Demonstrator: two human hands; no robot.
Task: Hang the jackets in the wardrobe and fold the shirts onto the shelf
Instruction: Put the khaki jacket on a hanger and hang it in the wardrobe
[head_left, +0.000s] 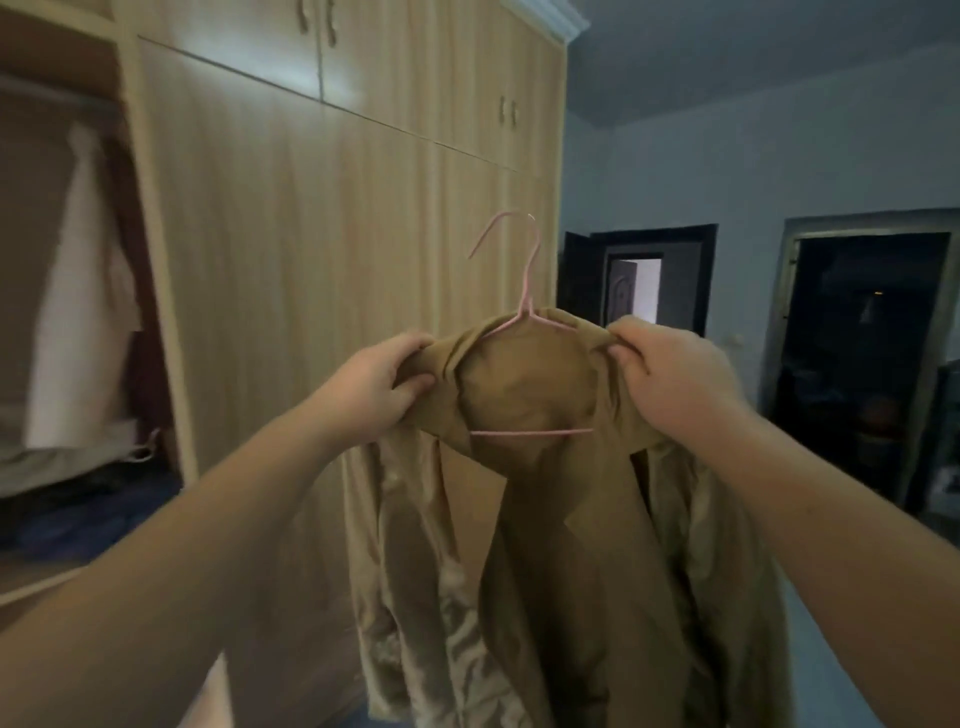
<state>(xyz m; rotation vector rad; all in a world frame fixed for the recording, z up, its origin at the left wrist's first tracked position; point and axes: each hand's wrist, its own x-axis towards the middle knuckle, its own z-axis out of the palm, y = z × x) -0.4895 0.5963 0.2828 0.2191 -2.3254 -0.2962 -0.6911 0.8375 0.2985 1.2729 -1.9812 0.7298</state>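
place: home bedroom, clothes-storage wall
wardrobe (363, 218): floor-to-ceiling, pale wood-grain doors, small top cupboards with handles, cornice on top
open bay (78, 322): left end, garments hanging, folded clothes piled beneath
walls (753, 166): plain pale blue paint
doorway (644, 283): dark frame, lit room beyond
second doorway (862, 374): dark inside
clothing: tan jacket (550, 530) on pink wire hanger (525, 291), in front of the wardrobe doors

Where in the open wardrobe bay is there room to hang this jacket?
Free: bare back panel left of the pale hanging garment. Crowded: a dark garment fills the gap to the wardrobe post; piled clothes cover the shelf below.
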